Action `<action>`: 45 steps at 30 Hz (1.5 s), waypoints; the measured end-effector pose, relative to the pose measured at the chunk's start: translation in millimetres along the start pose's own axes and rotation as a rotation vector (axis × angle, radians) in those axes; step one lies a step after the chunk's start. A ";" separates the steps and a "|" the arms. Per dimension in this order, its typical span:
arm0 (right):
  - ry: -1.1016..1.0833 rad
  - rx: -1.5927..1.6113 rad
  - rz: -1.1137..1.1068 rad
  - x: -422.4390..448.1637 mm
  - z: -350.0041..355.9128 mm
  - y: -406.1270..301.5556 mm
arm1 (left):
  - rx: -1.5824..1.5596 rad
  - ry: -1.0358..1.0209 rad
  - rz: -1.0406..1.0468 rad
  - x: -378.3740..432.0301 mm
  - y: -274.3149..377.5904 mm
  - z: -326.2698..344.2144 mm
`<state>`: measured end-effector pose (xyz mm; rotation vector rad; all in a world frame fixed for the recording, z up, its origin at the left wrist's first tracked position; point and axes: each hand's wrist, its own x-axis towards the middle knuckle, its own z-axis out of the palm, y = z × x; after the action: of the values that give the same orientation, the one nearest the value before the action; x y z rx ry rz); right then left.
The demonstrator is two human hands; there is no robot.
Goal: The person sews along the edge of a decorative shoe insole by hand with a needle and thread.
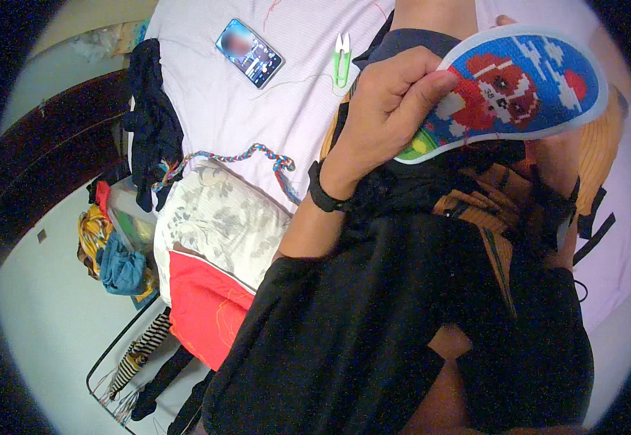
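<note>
My left hand (389, 103) grips the heel end of a cross-stitched insole (552, 103), with thumb on top. The insole has a pale bound edge and a red, white and blue animal pattern with a green and yellow patch. Loose red thread shows along its lower edge. My right hand is mostly hidden behind the insole; one fingertip (504, 20) shows past the upper edge, and whether it grips cannot be seen. Green-handled thread snips (341, 62) lie on the pale bedsheet (304, 125), left of my left hand, with a thin loose thread beside them.
A lit smartphone (250, 53) lies on the sheet. A braided multicoloured cord (228, 156) runs beside a floral-patterned pillow (228, 217) and red cloth (207, 299). Dark clothing (155, 119) hangs over the bed edge. Below stand bundled clothes (122, 263) and a black-framed rack (114, 337) with striped fabric.
</note>
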<state>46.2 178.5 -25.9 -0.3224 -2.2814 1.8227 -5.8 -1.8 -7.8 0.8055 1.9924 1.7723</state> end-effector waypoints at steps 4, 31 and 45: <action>0.121 -0.060 0.056 10.0 -16.3 16.1 | -0.389 0.065 -0.124 -2.3 1.1 -2.6; -0.001 -0.242 -0.411 -8.2 32.3 -30.5 | -1.683 -0.419 -0.430 1.2 -64.4 11.9; -0.211 0.023 -0.211 -5.6 19.2 -32.3 | -0.975 0.107 -0.444 -0.8 -21.0 12.9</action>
<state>44.6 152.0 1.3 0.1171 -2.3220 1.8480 -1.1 6.7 -30.5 -0.0473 0.9773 2.1478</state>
